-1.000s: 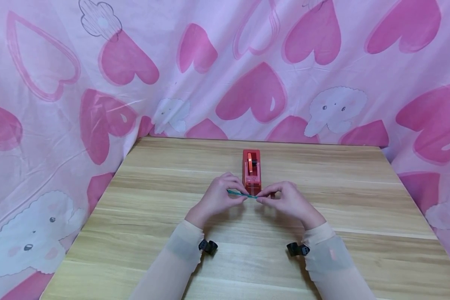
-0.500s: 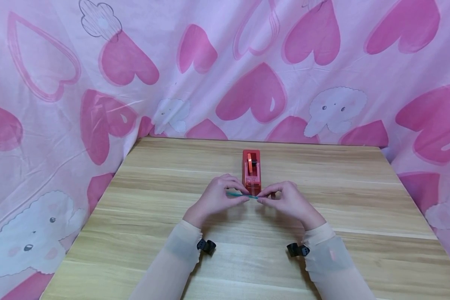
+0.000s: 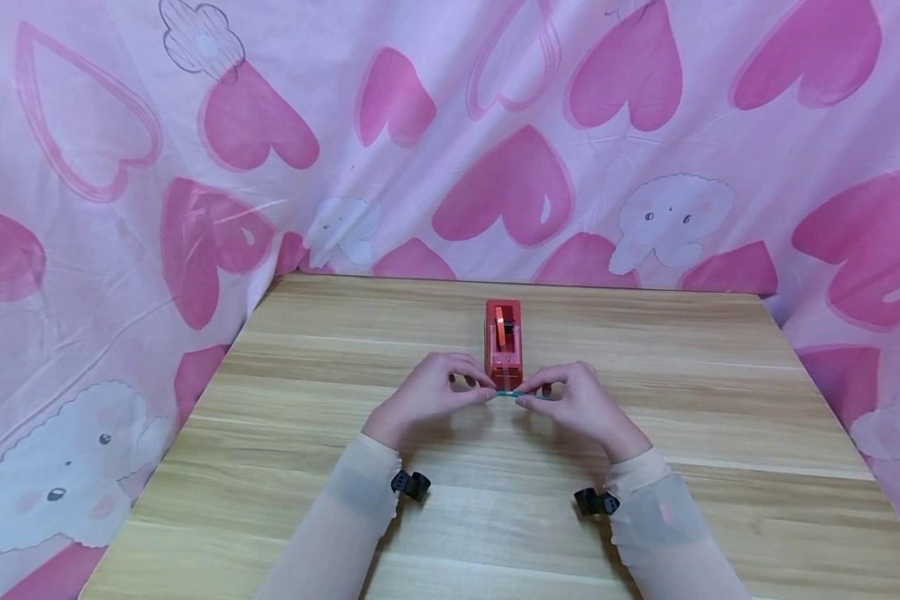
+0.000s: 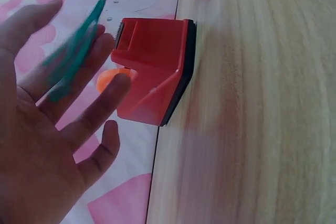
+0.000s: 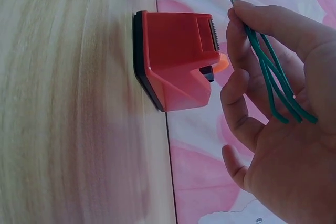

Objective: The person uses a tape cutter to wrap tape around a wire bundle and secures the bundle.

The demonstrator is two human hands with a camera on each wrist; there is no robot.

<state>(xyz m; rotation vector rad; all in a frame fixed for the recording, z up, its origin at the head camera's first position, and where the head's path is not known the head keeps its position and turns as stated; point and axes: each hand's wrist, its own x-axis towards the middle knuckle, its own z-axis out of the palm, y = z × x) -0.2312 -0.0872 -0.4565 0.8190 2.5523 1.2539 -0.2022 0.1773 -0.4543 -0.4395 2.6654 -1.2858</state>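
Observation:
A bundle of thin green cords (image 3: 506,393) is stretched between the hands, just in front of a red tape dispenser (image 3: 503,342). My right hand (image 3: 581,406) pinches the bundle between thumb and index finger. Loose cord ends hang across that palm in the right wrist view, with a pale patch, perhaps tape, at the pinch. My left hand (image 4: 58,114) has its thumb apart from its spread fingers, and blurred cords (image 4: 79,51) trail across them. The dispenser holds an orange roll (image 4: 109,78) and has a toothed cutting edge (image 5: 214,34) facing the hands.
The wood-grain table (image 3: 330,350) runs back to a pink curtain (image 3: 390,192) printed with hearts. A small black device (image 3: 411,485) is strapped to the left wrist, and another black device (image 3: 596,502) to the right.
The cord end that stuck out inside my left hand no longer shows in the head view. My left wrist has shifted slightly left and nearer; the right hand and dispenser have barely moved.

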